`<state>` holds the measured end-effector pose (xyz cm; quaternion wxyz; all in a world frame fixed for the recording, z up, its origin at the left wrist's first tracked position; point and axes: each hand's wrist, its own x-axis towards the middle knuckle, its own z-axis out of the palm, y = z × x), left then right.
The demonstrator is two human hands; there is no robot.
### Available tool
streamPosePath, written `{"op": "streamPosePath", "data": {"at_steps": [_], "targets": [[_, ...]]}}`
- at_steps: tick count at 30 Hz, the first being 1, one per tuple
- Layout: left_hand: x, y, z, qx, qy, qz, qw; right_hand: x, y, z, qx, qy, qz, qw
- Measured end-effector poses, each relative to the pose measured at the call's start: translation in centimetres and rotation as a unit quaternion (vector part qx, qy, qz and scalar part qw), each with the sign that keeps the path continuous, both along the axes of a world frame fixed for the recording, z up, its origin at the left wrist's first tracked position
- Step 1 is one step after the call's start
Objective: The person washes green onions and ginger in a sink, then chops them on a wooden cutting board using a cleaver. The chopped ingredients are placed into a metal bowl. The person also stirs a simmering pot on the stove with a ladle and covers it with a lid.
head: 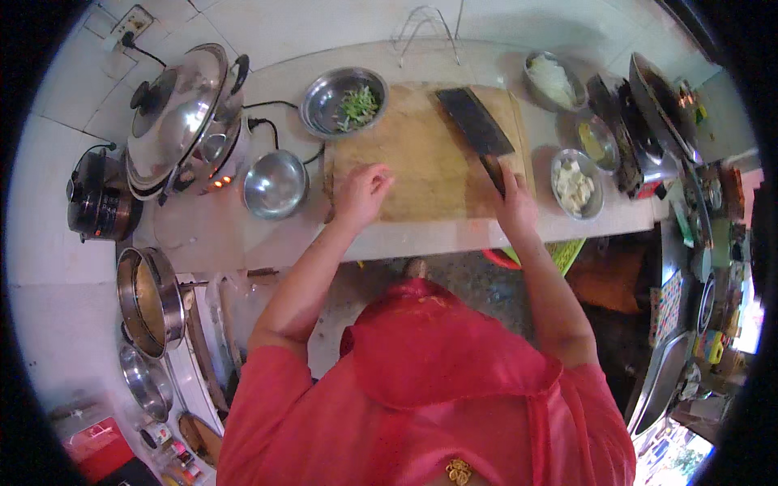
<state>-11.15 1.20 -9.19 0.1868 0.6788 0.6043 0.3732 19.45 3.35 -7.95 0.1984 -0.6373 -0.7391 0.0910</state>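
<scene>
My right hand (516,206) grips the dark handle of a cleaver (475,121). Its broad dark blade lies over the right part of a wooden cutting board (413,152). Above the board's left edge is my left hand (363,197), its fingers curled and nothing visible in them; the inside of the fingers is hidden. Beyond it, at the board's upper left corner, a steel bowl (313,103) holds chopped green herbs (357,109). An empty-looking small steel bowl (276,184) stands left of my left hand. To the right of the cleaver, a metal bowl (574,185) contains white chunks.
A large lidded steel pot (182,115) and a rice cooker (100,194) stand at left. Bowls of yellowish pieces (595,143) and pale shreds (554,79) sit at right, beside a stove with a wok (662,103). A wire rack (428,33) is at the back.
</scene>
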Motion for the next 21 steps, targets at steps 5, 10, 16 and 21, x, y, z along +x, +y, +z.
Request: {"op": "streamPosePath", "data": {"at_steps": [5,10,16,21], "targets": [[3.8,-3.7,0.2,-0.081,0.267,-0.046,0.959,2.0,-0.1,-3.0,0.064,0.056,0.034,0.996],[3.8,-3.9,-1.5,-0.097,0.329,-0.038,0.939,4.7,-9.0,-2.7,0.129,0.167,0.028,0.977],[5.1,-3.4,-0.6,-0.106,0.369,-0.041,0.922,7.5,-22.7,-8.6,-0.044,0.232,0.016,0.972],[6.0,-6.5,-3.5,-0.089,0.204,0.03,0.974,6.2,-29.4,-11.0,-0.176,0.257,0.021,0.95]]}}
